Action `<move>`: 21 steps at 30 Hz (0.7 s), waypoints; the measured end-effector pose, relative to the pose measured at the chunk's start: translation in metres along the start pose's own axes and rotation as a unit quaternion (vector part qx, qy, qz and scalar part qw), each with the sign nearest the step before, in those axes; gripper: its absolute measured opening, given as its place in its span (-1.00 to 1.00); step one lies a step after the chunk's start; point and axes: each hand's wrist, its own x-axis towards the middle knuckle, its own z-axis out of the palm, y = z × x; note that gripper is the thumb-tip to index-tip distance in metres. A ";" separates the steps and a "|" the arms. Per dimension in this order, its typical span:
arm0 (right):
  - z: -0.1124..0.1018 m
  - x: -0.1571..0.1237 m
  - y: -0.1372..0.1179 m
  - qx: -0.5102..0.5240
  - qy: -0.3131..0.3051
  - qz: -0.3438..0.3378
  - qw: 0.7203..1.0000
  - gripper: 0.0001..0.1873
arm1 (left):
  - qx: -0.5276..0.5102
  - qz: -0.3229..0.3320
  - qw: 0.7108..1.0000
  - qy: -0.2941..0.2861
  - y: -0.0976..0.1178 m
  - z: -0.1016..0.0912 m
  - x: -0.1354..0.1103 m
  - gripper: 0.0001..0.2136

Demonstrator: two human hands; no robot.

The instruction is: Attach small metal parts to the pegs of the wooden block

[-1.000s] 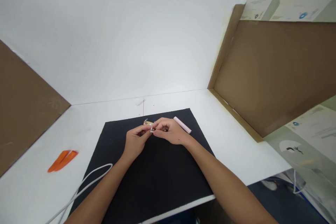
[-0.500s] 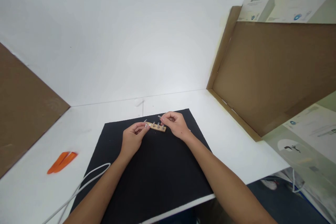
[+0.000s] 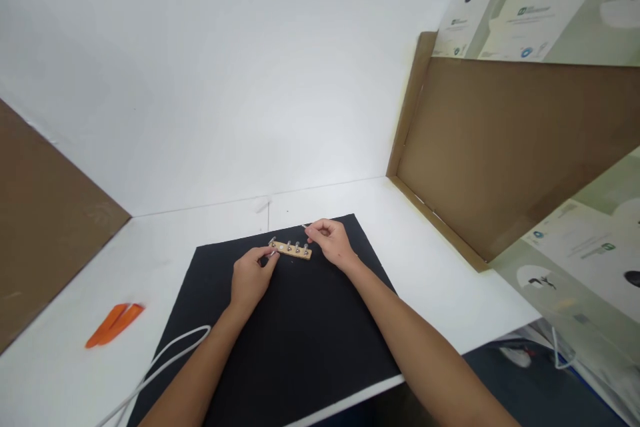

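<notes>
A narrow wooden strip lies near the far side of a black mat, with several shiny metal posts standing in a row along it. At the strip's left end my left hand is closed, thumb and fingers pinching a small metal pin; whether it also touches the strip is unclear. Just beyond the right end, my right hand is closed in a pinch. A thin, pale metallic piece sticks out leftward from its fingertips, apart from the strip.
Orange flat pieces lie on the white table to the left. A white cable loops over the mat's left edge by my left forearm. A white wall rises behind, with brown cardboard panels at both sides.
The view has shifted slightly, so everything sits a little lower and further left. My left fingers have drawn back slightly, uncovering more of the strip's left end. Both hands stay pinched.
</notes>
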 end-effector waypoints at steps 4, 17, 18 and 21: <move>0.001 0.001 0.004 -0.007 -0.001 -0.002 1.000 -0.67 | 0.020 -0.026 0.999 0.000 0.004 0.002 0.003 -0.73; 0.002 0.004 0.003 0.009 0.015 0.000 1.000 -0.70 | 0.069 -0.066 0.995 -0.031 0.013 0.012 0.019 -0.69; 0.002 0.005 0.003 0.011 0.017 -0.002 1.000 -0.70 | 0.072 -0.065 0.995 -0.030 0.013 0.012 0.019 -0.68; 0.002 0.006 0.003 0.015 0.021 -0.004 1.000 -0.71 | 0.079 -0.053 0.995 -0.029 0.011 0.012 0.016 -0.63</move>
